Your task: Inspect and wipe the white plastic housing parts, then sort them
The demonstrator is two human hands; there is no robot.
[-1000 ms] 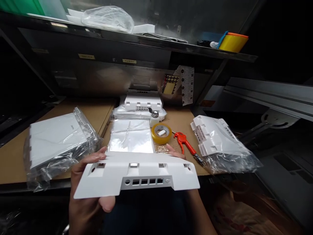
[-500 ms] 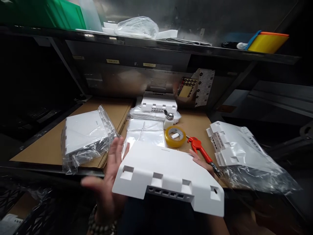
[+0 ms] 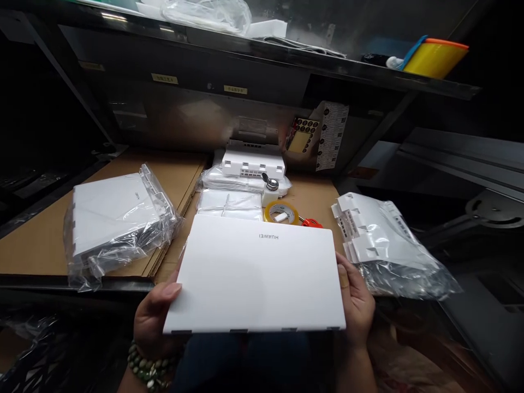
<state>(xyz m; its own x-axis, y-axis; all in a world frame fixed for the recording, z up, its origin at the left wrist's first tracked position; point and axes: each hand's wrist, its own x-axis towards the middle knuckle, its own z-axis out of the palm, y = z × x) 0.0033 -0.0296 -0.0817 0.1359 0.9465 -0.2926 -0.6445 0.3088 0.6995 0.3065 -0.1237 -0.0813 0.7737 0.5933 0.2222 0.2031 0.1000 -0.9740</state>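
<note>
A white router (image 3: 257,278) with HUAWEI printed on its top is held up in front of me, over the table's near edge. My left hand (image 3: 158,311) grips its left edge, thumb on the top face and fingers mostly hidden beneath. At the opposite edge, my right hand (image 3: 355,297) is closed on the side. Just beyond the router lie clear plastic bags (image 3: 229,203), a roll of yellow tape (image 3: 291,208) and a red-handled tool (image 3: 311,222), partly covered by the router.
Bagged white routers lie on the left (image 3: 117,218) and on the right (image 3: 374,229). Another white router (image 3: 254,158) rests on plastic bags at the back, behind a small white bottle (image 3: 270,191). Cardboard (image 3: 36,234) covers the tabletop. Overhead runs a metal shelf (image 3: 245,52) with a yellow container (image 3: 436,59).
The router has tilted so its top faces me and its port side has turned out of sight. My left hand, open and spread before, has closed on its left edge. The view has shifted.
</note>
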